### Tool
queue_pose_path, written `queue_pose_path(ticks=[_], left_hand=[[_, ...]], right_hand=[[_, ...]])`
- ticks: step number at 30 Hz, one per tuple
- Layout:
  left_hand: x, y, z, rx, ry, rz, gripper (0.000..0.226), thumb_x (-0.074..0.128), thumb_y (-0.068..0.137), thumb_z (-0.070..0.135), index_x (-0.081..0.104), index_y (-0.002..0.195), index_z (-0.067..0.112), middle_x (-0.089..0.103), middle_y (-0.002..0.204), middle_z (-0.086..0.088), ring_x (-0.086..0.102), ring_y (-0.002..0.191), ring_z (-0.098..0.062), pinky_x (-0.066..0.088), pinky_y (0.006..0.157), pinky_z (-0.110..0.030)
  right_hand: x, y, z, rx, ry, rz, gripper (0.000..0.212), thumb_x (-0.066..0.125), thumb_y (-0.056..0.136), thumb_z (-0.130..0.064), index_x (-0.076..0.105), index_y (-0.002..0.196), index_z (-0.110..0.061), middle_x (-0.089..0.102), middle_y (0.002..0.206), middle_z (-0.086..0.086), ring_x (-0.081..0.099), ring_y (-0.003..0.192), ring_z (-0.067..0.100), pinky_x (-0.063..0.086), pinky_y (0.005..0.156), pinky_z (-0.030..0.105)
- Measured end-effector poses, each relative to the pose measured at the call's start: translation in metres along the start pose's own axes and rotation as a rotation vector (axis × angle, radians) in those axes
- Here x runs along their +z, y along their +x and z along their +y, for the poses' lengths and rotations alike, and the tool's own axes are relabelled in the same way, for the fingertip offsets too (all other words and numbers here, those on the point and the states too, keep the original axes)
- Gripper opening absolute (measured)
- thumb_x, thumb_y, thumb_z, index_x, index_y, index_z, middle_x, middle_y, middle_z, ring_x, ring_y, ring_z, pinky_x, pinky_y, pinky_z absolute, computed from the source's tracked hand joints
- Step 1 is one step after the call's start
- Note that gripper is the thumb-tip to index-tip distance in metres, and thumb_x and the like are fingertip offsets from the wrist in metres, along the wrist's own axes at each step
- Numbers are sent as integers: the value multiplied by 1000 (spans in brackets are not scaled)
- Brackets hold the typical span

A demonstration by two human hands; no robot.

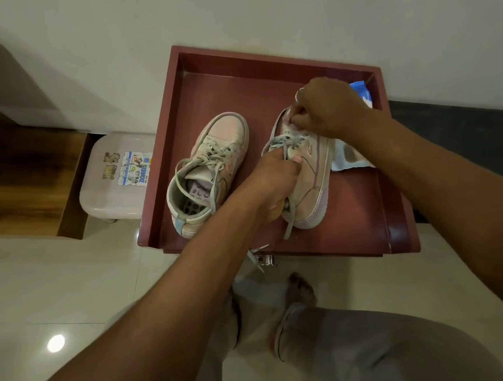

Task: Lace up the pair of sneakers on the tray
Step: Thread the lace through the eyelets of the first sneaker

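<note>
Gripping tilted sneaker (312, 176) with curled left hand (274, 185); pinching lace (279, 140) near toe with right hand (327, 109). Risk if pulled unevenly: dragging loose end (289, 221) out of eyelet.

In the tray (250, 88), left sneaker (214, 159) beside right sneaker (312, 176); stool (113, 194) outside, left.
</note>
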State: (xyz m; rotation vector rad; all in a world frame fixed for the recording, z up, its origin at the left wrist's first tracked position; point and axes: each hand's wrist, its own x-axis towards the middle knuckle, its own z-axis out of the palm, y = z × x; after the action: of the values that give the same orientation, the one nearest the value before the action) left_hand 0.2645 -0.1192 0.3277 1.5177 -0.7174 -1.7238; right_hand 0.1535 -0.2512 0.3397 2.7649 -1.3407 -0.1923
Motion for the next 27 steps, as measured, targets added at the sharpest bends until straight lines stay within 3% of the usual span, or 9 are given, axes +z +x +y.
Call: queue_pose_path(ticks=[2, 4, 8, 11, 16, 18, 20, 24, 27], left_hand=[[3, 1, 0, 3, 11, 9, 32, 43, 104, 15, 55, 133, 10, 61, 123, -10, 59, 110, -19, 49, 92, -36], [6, 0, 0, -1, 31, 7, 31, 44, 104, 17, 56, 132, 13, 63, 123, -13, 61, 104, -22, 49, 92, -37], [4, 1, 0, -15, 28, -3, 30, 43, 104, 19, 57, 130, 16, 64, 112, -11, 62, 100, -21, 49, 81, -35], [3, 2, -1, -17, 17, -6, 30, 44, 103, 20, 58, 130, 18, 63, 104, -5, 59, 97, -20, 52, 89, -41], [5, 4, -2, -25, 19, 14, 31, 44, 103, 18, 57, 131, 15, 61, 126, -14, 57, 118, -29, 49, 98, -42], [5, 4, -2, -25, 25, 19, 31, 45, 103, 18, 58, 131, 16, 61, 126, -14, 59, 115, -28, 49, 98, -42], [7, 4, -1, -23, 31, 6, 31, 45, 103, 19, 58, 131, 17, 63, 120, -12, 59, 103, -23, 49, 98, -43], [6, 3, -1, -17, 12, -5, 30, 44, 104, 18, 58, 130, 14, 57, 84, 2, 53, 78, -12, 48, 84, -35], [4, 2, 1, -11, 13, -19, 30, 43, 104, 17, 57, 130, 12, 57, 84, 4, 54, 78, -10, 48, 79, -30]], right_hand=[[-14, 1, 5, -36, 128, -194, 20, 64, 88, -30, 79, 87, -16, 71, 78, 0, 60, 74, 21, 52, 70, 40], [-28, 2, 7, -73, 64, -319, 16, 67, 89, -32, 78, 90, -21, 67, 77, -5, 56, 74, 17, 52, 73, 39], [-19, 8, 7, -83, -231, 3, 21, 62, 91, -21, 69, 79, -5, 64, 72, 15, 50, 68, 28, 41, 66, 39], [-7, 5, 7, -26, -296, 179, 30, 57, 96, -20, 65, 72, -4, 56, 65, 13, 49, 68, 30, 37, 63, 39], [-16, 1, 15, 98, -68, 41, 28, 66, 92, -32, 74, 86, -6, 70, 83, 15, 60, 78, 32, 36, 63, 35], [-24, 0, 21, 90, 61, -145, 22, 73, 87, -35, 78, 91, -14, 72, 88, 6, 61, 78, 24, 42, 63, 33], [-23, -2, 23, 86, 109, -221, 18, 75, 86, -34, 80, 94, -18, 73, 91, 2, 63, 80, 22, 47, 68, 34], [-1, -5, 19, 97, -16, 32, 21, 63, 90, -28, 78, 93, -13, 72, 90, 10, 63, 86, 31, 50, 66, 39], [9, -5, 11, 90, -122, 147, 25, 58, 94, -22, 72, 93, -1, 68, 90, 18, 58, 87, 37, 41, 66, 43]])
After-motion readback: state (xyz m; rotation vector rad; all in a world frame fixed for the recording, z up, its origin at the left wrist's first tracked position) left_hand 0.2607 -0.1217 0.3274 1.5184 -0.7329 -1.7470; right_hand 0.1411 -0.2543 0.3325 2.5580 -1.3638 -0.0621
